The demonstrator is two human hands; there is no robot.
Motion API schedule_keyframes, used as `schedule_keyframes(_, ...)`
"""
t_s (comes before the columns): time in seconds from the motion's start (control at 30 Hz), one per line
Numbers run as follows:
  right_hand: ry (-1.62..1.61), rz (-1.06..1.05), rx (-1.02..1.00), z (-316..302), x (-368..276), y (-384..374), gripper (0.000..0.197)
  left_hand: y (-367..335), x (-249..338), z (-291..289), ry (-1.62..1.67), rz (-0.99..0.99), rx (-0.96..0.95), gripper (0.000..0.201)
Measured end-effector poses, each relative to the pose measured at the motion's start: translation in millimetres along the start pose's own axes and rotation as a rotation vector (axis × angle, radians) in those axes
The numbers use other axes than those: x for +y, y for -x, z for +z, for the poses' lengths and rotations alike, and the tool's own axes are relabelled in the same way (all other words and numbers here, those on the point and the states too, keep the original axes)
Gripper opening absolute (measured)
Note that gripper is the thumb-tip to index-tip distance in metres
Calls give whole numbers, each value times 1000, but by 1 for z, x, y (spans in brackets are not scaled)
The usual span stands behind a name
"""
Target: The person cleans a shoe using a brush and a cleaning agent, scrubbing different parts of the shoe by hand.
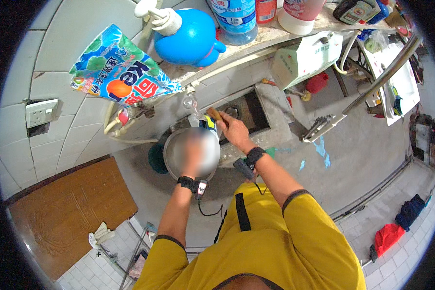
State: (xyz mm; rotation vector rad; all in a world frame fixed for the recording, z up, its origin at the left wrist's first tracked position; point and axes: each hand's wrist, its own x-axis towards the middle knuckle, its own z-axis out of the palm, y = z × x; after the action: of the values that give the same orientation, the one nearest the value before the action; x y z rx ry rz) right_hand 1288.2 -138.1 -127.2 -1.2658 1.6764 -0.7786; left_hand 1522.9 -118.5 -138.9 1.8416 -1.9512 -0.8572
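A round metal basin [216,155] stands below the tap [189,90], and clear water runs down beside its far rim. My left hand [192,153] reaches over the basin; a blur covers its fingers, so their grip is hidden. To its right, my right hand [234,131] is closed around a short brown piece [214,114] that looks like wood; its kind cannot be made out. Between the hands, at the basin's far right rim, shows a small yellow, dark and white item [208,123], partly covered. Each wrist wears a black strap with a small device.
A stone sink [250,112] adjoins the basin on the right. Above, a ledge [246,50] carries a blue pump bottle [188,37], a washing powder bag [123,70] and several bottles. A metal pole [377,84] slants at right. A brown panel [75,212] lies left.
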Motion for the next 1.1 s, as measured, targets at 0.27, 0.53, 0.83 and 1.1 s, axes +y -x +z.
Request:
schedule_keyframes(0.27,-759,306,-161,12,7,-1,82,0,25,-6,89,-149,-12,54)
schedule_keyframes(0.53,-1513,457,-162,16,26,-7,35,10,61,-46,724,-215,-237,85)
schedule_keyframes(0.83,-1002,404,-381,21,19,-7,62,28,29,-33,1177,-593,-502,67)
schedule_keyframes(1.1,80,9,-52,-16,34,-33,59,0,47,-31,722,-475,-355,100)
